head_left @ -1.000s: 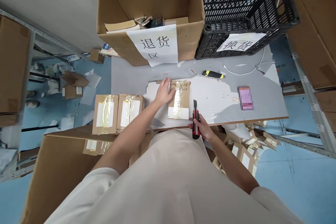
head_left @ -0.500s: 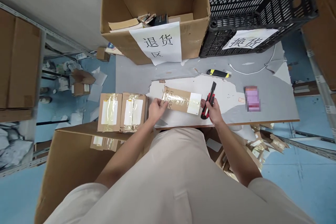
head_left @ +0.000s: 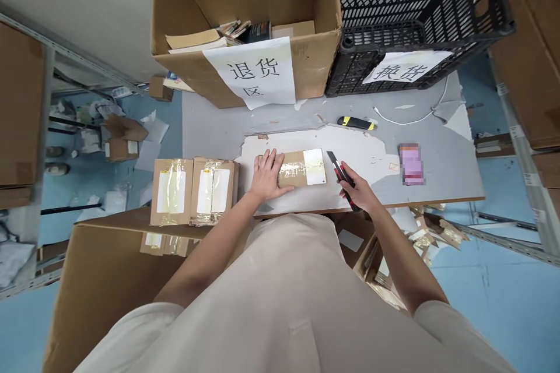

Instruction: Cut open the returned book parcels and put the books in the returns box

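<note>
A flat brown cardboard parcel (head_left: 292,170) lies on the table, wrapped in shiny clear tape with a white label (head_left: 314,166) at its right end. My left hand (head_left: 267,176) rests flat on the parcel's left end, fingers spread, hiding that part. To the right of the parcel, my right hand (head_left: 357,188) is closed around a red and black box cutter (head_left: 344,179). The cutter's tip points up and left, close to the label but apart from it.
Two taped boxes (head_left: 172,192) stand left of the parcel. A black and yellow cutter (head_left: 356,123), a white cable (head_left: 406,122) and a pixelated pink item (head_left: 412,164) lie on the table (head_left: 455,178). Behind stand a carton with books (head_left: 315,64) and a black crate (head_left: 380,38).
My left hand has gone from gripping the parcel's left edge to lying flat on top. The parcel now lies straighter. My right hand has tilted the box cutter's tip leftward.
</note>
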Demonstrator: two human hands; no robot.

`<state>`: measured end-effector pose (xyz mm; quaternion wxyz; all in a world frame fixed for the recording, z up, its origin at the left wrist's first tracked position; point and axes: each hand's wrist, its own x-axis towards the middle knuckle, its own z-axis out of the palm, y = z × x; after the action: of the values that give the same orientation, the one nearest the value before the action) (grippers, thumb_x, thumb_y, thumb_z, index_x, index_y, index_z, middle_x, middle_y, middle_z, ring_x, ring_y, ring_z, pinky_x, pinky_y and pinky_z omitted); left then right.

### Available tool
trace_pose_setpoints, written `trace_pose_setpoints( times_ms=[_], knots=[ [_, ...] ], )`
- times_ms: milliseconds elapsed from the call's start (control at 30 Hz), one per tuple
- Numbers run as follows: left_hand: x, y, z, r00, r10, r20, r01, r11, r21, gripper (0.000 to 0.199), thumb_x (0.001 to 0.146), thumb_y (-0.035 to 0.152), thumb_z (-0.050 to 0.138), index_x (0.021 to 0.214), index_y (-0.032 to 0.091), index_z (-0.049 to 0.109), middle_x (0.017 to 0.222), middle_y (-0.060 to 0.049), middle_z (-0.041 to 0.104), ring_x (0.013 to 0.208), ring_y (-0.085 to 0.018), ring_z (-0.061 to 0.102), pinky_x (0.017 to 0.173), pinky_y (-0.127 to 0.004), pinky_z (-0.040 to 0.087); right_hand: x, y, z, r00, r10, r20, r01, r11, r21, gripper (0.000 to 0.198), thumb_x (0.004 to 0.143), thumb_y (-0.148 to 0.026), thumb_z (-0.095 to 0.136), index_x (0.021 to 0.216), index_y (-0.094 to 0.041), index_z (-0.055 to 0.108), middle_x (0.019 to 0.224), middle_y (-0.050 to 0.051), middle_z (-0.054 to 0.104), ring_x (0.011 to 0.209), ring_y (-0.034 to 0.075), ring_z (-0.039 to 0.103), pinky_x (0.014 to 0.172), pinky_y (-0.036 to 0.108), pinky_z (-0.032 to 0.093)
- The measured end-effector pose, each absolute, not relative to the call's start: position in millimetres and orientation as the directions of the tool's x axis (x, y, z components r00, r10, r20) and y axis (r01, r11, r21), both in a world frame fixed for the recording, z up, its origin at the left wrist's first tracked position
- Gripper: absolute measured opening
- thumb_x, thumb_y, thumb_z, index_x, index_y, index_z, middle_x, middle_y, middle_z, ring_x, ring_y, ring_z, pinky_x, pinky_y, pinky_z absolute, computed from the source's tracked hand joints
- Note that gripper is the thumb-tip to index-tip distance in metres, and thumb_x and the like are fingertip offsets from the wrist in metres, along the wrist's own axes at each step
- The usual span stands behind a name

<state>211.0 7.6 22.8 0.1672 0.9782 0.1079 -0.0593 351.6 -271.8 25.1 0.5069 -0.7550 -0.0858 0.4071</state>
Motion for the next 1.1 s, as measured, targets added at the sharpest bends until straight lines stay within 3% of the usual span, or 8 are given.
trace_pose_setpoints(
  times_ms=[200,533,833,1100],
  knots=[
    [209.1,1.8,17.1,0.964,0.230,-0.132,0.259,-0.921,0.292,0.118,0.054,0.081,0.062,0.146,0.013,0.031,0.152,-0.023,0.029,0.141,-0.042,0.020,0.113,-0.057,0.007,346.8,-271.8,31.0,0.618,0.561,-0.551,-0.271,-0.505,-0.819,0.067,0.080,-0.029,0.061,0.144,-0.035,0.040,0.084,-0.002,0.068,0.051,0.010,0.058,0.051,0.029,0.055],
    [208.7,-0.7,15.3,0.963,0.255,-0.090,0.270,-0.909,0.317,0.113,0.053,0.075,0.067,0.142,0.013,0.036,0.144,-0.021,0.040,0.135,-0.041,0.030,0.114,-0.056,0.009,360.9,-272.9,42.4,0.558,0.621,-0.550,-0.121,-0.595,-0.795,0.065,0.081,-0.023,0.060,0.142,-0.035,0.044,0.073,-0.004,0.065,0.042,0.009,0.051,0.042,0.025,0.048],
    [208.6,-2.8,16.2,0.957,0.277,-0.084,0.289,-0.899,0.330,0.108,0.054,0.072,0.068,0.140,0.015,0.039,0.141,-0.021,0.040,0.133,-0.041,0.033,0.113,-0.055,0.011,348.5,-305.7,50.5,0.402,0.673,-0.621,-0.124,-0.632,-0.765,0.064,0.081,-0.024,0.058,0.143,-0.030,0.043,0.052,-0.007,0.054,0.038,0.010,0.050,0.037,0.022,0.042],
    [206.1,-1.1,13.5,0.964,0.258,-0.058,0.262,-0.908,0.326,0.112,0.053,0.075,0.067,0.142,0.015,0.037,0.143,-0.021,0.040,0.134,-0.041,0.032,0.114,-0.055,0.010,325.6,-311.6,49.3,0.472,0.638,-0.609,-0.131,-0.632,-0.764,0.064,0.081,-0.027,0.058,0.143,-0.031,0.043,0.064,-0.005,0.060,0.043,0.010,0.050,0.046,0.025,0.046]
  ],
)
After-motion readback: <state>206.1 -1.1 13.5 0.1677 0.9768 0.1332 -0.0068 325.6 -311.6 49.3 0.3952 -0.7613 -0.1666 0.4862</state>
